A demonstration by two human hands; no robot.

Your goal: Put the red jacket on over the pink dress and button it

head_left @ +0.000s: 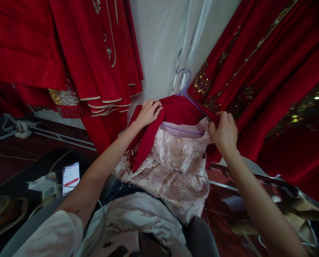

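Pale brocade dress (179, 151) is lying across the person's lap (120, 191), with a purple hanger (185, 90) sitting in its neckline and red cloth (175, 111) draping about its top. The fingers of the left hand (148, 112) are resting half-curled on the red cloth, their grip unclear; those of the right hand (225, 130) are pinching the dress's shoulder.

Red cloth (173, 110) drapes around a pale floral dress (178, 162).

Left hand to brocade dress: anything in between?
Yes, the red cloth: it lies under the left hand, draped over that side of the brocade dress. Much of the dress's front shows uncovered beside it.
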